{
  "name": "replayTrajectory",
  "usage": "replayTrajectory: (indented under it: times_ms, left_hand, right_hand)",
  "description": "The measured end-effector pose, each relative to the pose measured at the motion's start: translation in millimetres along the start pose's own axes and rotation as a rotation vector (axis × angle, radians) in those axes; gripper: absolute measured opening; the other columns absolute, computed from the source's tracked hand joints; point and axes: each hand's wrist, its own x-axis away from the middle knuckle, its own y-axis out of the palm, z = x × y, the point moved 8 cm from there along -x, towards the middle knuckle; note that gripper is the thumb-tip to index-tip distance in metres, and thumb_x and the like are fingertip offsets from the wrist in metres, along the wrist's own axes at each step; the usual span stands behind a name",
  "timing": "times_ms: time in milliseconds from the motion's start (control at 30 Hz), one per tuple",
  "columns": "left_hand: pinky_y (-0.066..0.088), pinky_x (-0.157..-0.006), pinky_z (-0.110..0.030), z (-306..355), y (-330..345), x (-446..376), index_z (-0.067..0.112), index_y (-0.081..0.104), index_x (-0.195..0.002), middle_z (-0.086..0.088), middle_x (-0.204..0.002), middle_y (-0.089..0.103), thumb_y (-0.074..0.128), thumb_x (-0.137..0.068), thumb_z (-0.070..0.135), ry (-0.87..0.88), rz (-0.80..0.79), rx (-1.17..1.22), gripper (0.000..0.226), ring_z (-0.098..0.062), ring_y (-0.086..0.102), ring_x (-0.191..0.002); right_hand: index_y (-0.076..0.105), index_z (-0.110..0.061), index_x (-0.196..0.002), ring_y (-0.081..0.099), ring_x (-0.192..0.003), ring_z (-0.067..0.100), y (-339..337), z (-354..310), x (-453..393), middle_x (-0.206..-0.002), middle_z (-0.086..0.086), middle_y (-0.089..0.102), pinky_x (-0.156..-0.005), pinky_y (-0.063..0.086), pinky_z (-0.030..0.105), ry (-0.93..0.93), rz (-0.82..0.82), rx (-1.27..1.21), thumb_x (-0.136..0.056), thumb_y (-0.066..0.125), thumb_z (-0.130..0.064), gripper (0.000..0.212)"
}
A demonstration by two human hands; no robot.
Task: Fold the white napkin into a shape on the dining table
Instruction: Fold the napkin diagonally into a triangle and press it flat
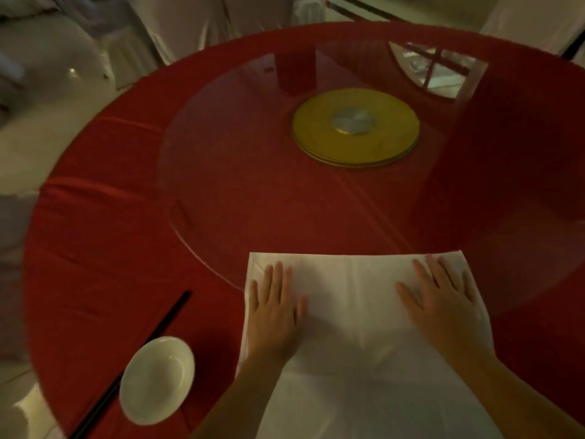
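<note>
White napkin (357,312) lies spread flat at near edge of round dining table (95,248) w/ red cloth. Left hand (275,315) & right hand (443,302) both flat, fingers straight, pressing on it. Glass lazy Susan (253,185) on gold hub (356,128) at centre. Left: white bowl (157,380), black chopsticks (148,340). White-draped chairs (196,23) beyond; dim room.

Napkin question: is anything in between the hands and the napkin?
No. Both the left hand and the right hand lie flat right on the white napkin. The bowl and chopsticks sit off to the left.
</note>
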Motion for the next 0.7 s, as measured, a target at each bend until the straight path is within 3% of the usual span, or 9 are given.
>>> replayTrajectory:
  times_ms: [67,133,200,267,433,500,600,700]
  left_hand:
    - [-0.003,-0.117,-0.042,1.2,-7.0,21.3,0.015,0.009,-0.149,-0.002,-0.155,0.000,0.006,-0.094,0.051,-0.044,0.004,0.076,0.066,-0.024,-0.004,-0.146]
    - [0.019,-0.114,-0.047,-3.4,-14.2,46.3,0.010,0.027,-0.148,-0.008,-0.155,0.020,0.025,-0.095,0.043,-0.114,0.027,0.142,0.062,-0.030,0.020,-0.144]
    - [0.042,-0.099,-0.048,-13.9,-18.2,69.0,0.008,0.045,-0.139,-0.014,-0.144,0.046,0.049,-0.090,0.036,-0.202,0.067,0.188,0.056,-0.035,0.045,-0.130]
    - [0.050,-0.086,-0.046,-30.0,-16.8,89.2,0.008,0.053,-0.132,-0.015,-0.131,0.057,0.064,-0.084,0.029,-0.296,0.089,0.217,0.053,-0.036,0.057,-0.113]
    - [0.053,-0.076,-0.038,-54.5,-15.6,118.9,0.010,0.054,-0.130,-0.009,-0.114,0.064,0.073,-0.079,0.022,-0.290,0.100,0.273,0.056,-0.029,0.061,-0.097]
    - [0.051,-0.080,-0.037,-62.6,-16.4,124.6,0.012,0.050,-0.134,-0.007,-0.116,0.062,0.070,-0.081,0.027,-0.307,0.118,0.254,0.059,-0.026,0.059,-0.101]
    - [0.040,-0.097,-0.033,-81.0,-5.9,127.2,0.022,0.029,-0.147,0.000,-0.134,0.048,0.054,-0.092,0.035,-0.474,0.074,0.313,0.062,-0.019,0.043,-0.119]
    - [0.038,-0.100,-0.034,-85.1,-1.0,126.4,0.024,0.023,-0.148,0.000,-0.135,0.045,0.053,-0.093,0.033,-0.525,0.057,0.342,0.064,-0.019,0.040,-0.120]
  right_hand:
    - [0.062,-0.008,-0.121,0.054,-0.118,0.034,-6.2,-48.1,-19.7,-0.126,0.014,0.062,-0.100,0.038,0.048,-0.108,-0.001,-0.128,-0.092,0.056,-0.035,0.040]
    - [0.066,-0.010,-0.116,0.060,-0.104,0.030,-7.4,-107.2,-38.6,-0.115,0.011,0.068,-0.088,0.047,0.042,-0.220,-0.097,-0.314,-0.092,0.059,-0.027,0.030]
    - [0.067,-0.014,-0.116,0.062,-0.098,0.024,-5.4,-164.6,-54.3,-0.110,0.006,0.068,-0.082,0.051,0.038,-0.319,-0.197,-0.424,-0.094,0.055,-0.027,0.028]
    - [0.065,-0.017,-0.118,0.062,-0.099,0.022,0.8,-213.9,-68.0,-0.113,0.004,0.067,-0.083,0.052,0.038,-0.394,-0.276,-0.436,-0.095,0.051,-0.026,0.029]
    - [0.060,-0.018,-0.126,0.057,-0.114,0.028,29.0,-281.2,-84.7,-0.130,0.007,0.058,-0.092,0.049,0.040,-0.517,-0.406,-0.296,-0.095,0.047,-0.015,0.034]
    - [0.054,-0.019,-0.133,0.053,-0.119,0.029,45.3,-289.7,-82.9,-0.137,0.008,0.050,-0.095,0.047,0.041,-0.559,-0.466,-0.182,-0.096,0.044,-0.014,0.038]
    - [0.058,-0.018,-0.127,0.058,-0.108,0.027,53.5,-294.2,-80.1,-0.131,0.008,0.051,-0.087,0.051,0.038,-0.581,-0.445,-0.135,-0.095,0.047,-0.011,0.035]
    - [0.064,-0.017,-0.112,0.060,-0.094,0.024,46.1,-293.5,-78.4,-0.117,0.006,0.057,-0.076,0.050,0.035,-0.582,-0.382,-0.174,-0.095,0.049,-0.013,0.023]
